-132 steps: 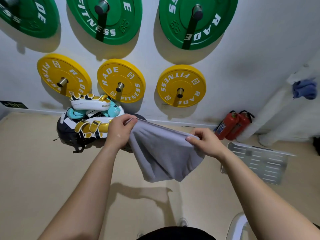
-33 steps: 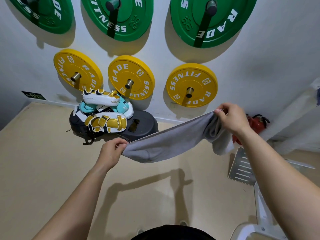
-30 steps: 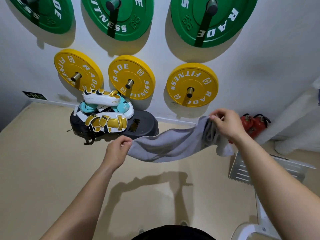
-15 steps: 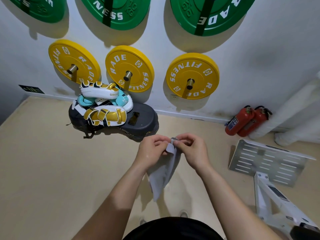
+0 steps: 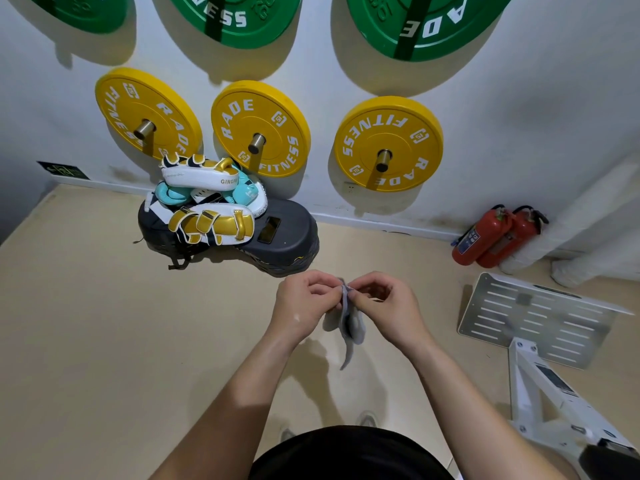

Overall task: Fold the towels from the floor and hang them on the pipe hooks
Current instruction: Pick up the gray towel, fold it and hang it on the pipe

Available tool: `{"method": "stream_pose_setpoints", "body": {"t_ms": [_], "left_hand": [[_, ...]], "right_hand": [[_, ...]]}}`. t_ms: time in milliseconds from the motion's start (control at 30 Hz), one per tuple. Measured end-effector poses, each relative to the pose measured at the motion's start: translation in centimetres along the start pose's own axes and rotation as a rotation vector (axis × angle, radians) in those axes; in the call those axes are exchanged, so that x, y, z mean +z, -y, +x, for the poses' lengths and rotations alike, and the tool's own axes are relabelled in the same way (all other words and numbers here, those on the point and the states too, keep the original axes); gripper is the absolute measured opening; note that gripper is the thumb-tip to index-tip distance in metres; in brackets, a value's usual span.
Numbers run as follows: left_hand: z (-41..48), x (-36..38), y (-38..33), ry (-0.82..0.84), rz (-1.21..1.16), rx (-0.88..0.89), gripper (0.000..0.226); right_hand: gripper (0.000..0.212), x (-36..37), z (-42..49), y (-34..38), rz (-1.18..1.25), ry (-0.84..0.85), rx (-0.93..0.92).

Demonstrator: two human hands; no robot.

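Along the far edge of the floor (image 5: 86,341), where it meets the white wall (image 5: 536,98), the gym kit is lined up. Biggest are the green weight plates (image 5: 433,26) hung high on pegs, cut off by the top of the view. Only scraps of their white lettering read: "ESS" on the middle one and "ADE" on the right.

Under them hang three yellow plates (image 5: 408,133), each marked "RADE FITNESS" in white around a metal peg.

Below the left two, a black pad (image 5: 287,244) lies on the floor against the wall. It carries a heap of boxing gear:
- a white and gold mitt (image 5: 211,225) at the front
- teal gloves (image 5: 169,195) behind it
- a white pad (image 5: 199,174) on top, printed "GINGPA", the rest hidden

Toward the right edge of the floor a slotted metal plate (image 5: 533,317) lies flat, joined to a white frame (image 5: 540,393) that runs to the near right corner. Two red fire extinguishers (image 5: 485,237) lean at the wall's foot beyond it; their label is too small to read. A small green sign (image 5: 62,169) sits low on the wall at the left.

Over the middle of the floor, the person's left hand (image 5: 301,303) and right hand (image 5: 388,306) meet, fingers curled. Both pinch the top edge of the grey towel (image 5: 349,323). It hangs between the hands in a narrow folded strip, clear of the floor.
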State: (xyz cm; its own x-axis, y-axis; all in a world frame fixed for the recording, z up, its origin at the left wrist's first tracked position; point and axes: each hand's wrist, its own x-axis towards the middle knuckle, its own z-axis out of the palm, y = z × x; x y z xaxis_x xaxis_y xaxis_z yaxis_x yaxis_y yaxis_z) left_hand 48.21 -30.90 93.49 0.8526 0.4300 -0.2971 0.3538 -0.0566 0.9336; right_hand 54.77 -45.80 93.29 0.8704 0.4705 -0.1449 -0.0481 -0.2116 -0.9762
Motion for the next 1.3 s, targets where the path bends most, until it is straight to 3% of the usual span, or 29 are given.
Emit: {"method": "stream_pose_setpoints", "body": {"t_ms": [267,433,533,667,733,800,933,1133,1300], "left_hand": [[0.2,-0.3,-0.2,0.018,0.020,-0.025,0.007],[-0.1,-0.8,-0.7,0.073,-0.076,-0.041,0.003],[0.0,-1.4,-0.5,0.116,-0.066,0.005,0.005],[0.4,-2.1,0.3,0.044,0.106,0.183,0.012],[0.7,-2.2,0.4,0.077,0.164,0.257,0.024],[1.0,-2.0,0.5,0.122,0.172,0.273,0.019],[1.3,-1.2,0.0,0.155,0.172,0.254,0.005],[1.4,-0.1,0.9,0.194,0.223,0.232,0.017],[1.4,0.1,3.5,0.159,0.302,0.150,0.007]], "right_hand": [[0.016,-0.1,0.3,0.1,-0.002,0.052,-0.002],[0.008,-0.1,0.9,0.1,-0.039,0.098,-0.037],[0.008,-0.3,1.1,0.4,-0.097,0.115,-0.063],[0.006,-0.8,1.4,1.2,-0.147,0.183,-0.080],[0.004,-1.0,1.5,1.7,-0.182,0.232,-0.092],[0.004,-1.2,1.6,2.1,-0.211,0.251,-0.101],[0.012,-2.1,2.0,3.1,-0.293,0.214,-0.142],[0.014,-3.4,3.0,5.6,-0.322,0.142,-0.221],[0.012,-4.4,3.6,7.8,-0.245,0.094,-0.246]]}}
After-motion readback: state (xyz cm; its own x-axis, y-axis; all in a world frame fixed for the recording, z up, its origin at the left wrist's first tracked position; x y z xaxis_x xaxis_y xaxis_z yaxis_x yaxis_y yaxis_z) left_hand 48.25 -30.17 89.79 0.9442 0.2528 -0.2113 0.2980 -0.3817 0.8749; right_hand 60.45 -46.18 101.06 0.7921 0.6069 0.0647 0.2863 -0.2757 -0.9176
